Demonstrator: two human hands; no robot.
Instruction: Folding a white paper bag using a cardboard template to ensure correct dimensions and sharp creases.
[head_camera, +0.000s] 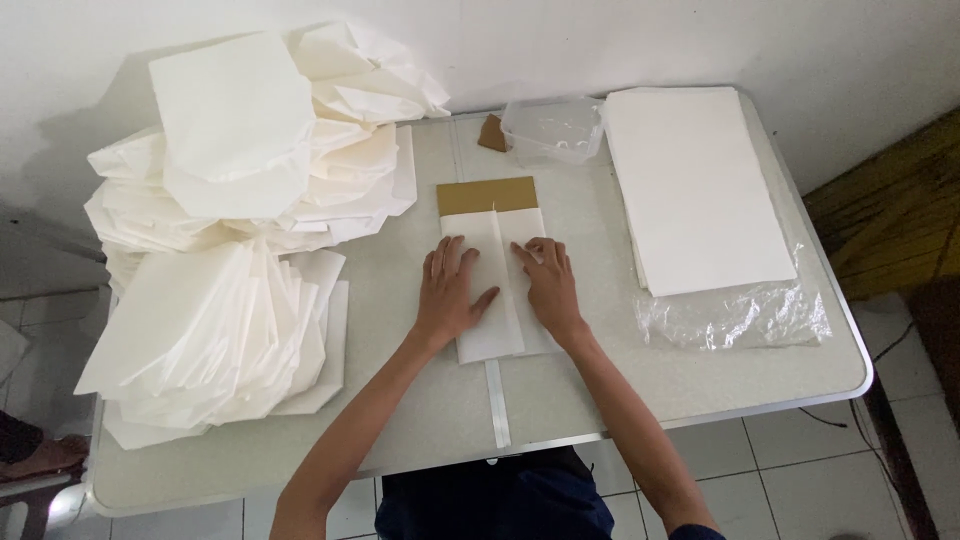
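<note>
Pale surface (420, 420) against a white wall, tiled floor below: both my hands flat on a folded white sheet (497, 300).

My left hand (447, 292) and right hand (547, 285) lie side by side on that sheet, fingers spread and pressing down, gripping nothing; its long axis runs straight away from me, with a centre seam between my hands and a brown card (487, 194) showing past its far end. Both hands are equally near. To my left, heaps of folded white sheets (230, 250) crowd the surface; to my right a flat stack of white paper (695, 185) rests on clear plastic wrap (735, 315), and a clear plastic tub (552, 130) stands beyond the card.
</note>
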